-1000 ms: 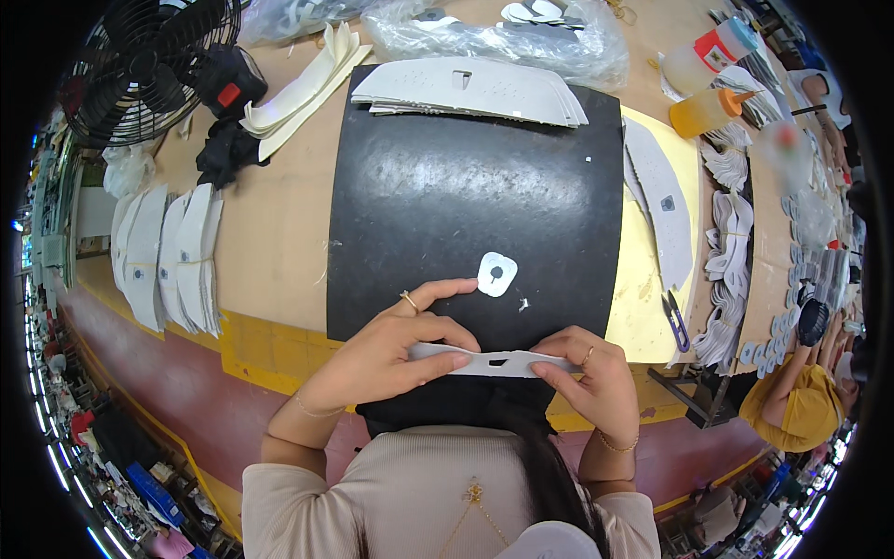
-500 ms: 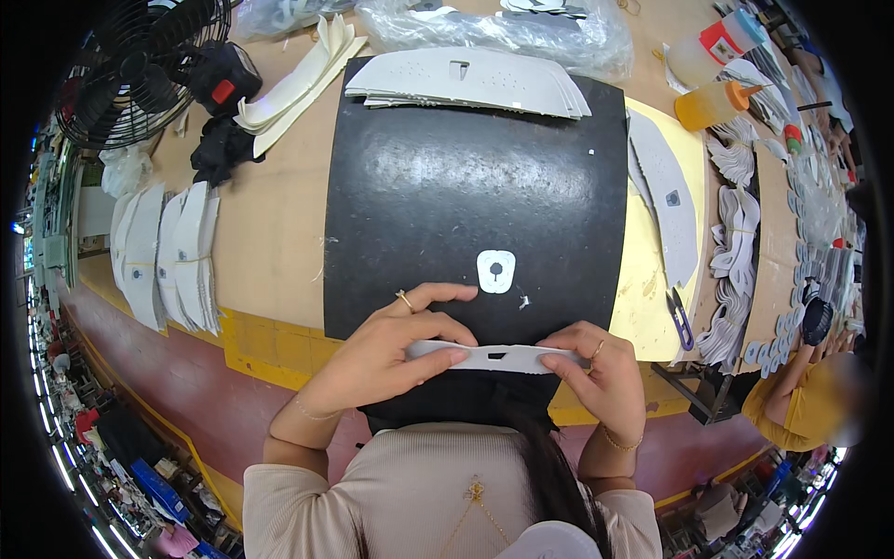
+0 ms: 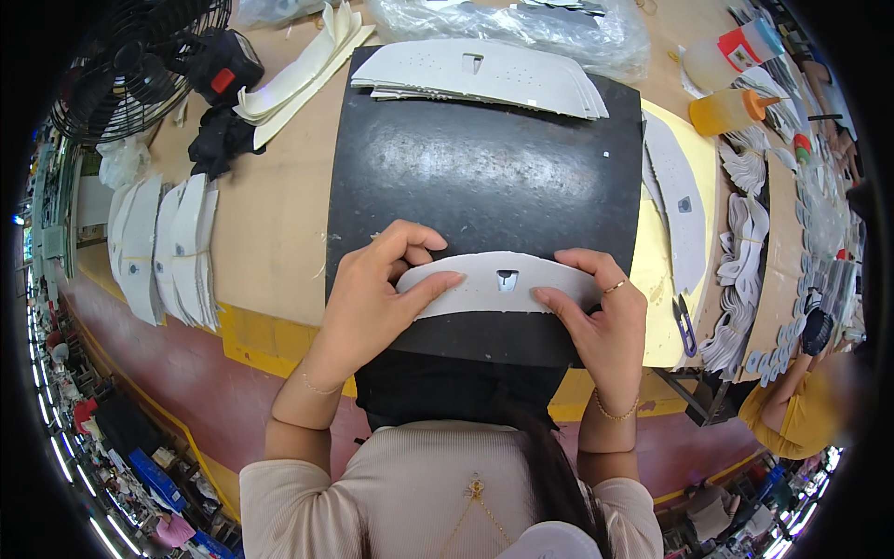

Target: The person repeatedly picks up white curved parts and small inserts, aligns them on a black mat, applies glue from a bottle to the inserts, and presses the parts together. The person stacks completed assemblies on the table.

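Both hands press a curved white cut piece [image 3: 498, 282] flat at the black mat's [image 3: 484, 177] near edge: left hand [image 3: 377, 289] fingers on its left end, right hand [image 3: 596, 321] on its right. Earlier it was held edge-on; the small white patch has gone from the mat.

The black mat [image 3: 484, 177] lies bare between the curved grey piece [image 3: 503, 284] and the grey stack [image 3: 480, 70] at 12 o'clock. Bundled pieces [image 3: 163, 247] crowd 9 o'clock; scissors [image 3: 684, 326] lie at 3 o'clock.

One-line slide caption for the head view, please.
Both hands, left hand and right hand, press a curved white cut piece flat on a black mat beside stacked white pieces.
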`<action>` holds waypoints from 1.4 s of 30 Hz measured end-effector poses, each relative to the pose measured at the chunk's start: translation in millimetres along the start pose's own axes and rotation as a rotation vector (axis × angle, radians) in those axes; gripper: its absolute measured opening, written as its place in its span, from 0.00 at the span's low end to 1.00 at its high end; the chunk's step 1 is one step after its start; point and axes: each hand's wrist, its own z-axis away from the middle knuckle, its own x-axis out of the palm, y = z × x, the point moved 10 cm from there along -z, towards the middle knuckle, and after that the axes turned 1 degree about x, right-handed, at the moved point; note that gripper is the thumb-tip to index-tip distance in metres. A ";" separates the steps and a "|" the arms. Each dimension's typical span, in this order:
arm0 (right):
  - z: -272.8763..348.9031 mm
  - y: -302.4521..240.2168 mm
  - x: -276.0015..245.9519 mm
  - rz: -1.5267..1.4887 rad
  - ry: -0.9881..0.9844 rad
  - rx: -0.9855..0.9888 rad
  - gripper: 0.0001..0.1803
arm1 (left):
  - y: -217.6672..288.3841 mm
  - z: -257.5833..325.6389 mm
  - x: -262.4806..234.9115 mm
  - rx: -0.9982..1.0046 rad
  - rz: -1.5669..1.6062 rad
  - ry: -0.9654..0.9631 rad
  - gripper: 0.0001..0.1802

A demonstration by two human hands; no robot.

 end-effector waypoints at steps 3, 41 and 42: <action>-0.9 6.0 3.5 0.014 -0.024 0.068 0.15 | -5.9 -2.1 0.2 -0.027 0.031 -0.005 0.18; -0.1 3.8 5.4 0.071 -0.009 0.091 0.10 | -3.7 -15.1 -0.1 0.007 -0.108 -0.021 0.19; 0.1 3.8 5.6 0.068 -0.010 0.094 0.10 | -2.6 -15.0 -0.3 0.007 -0.117 -0.025 0.19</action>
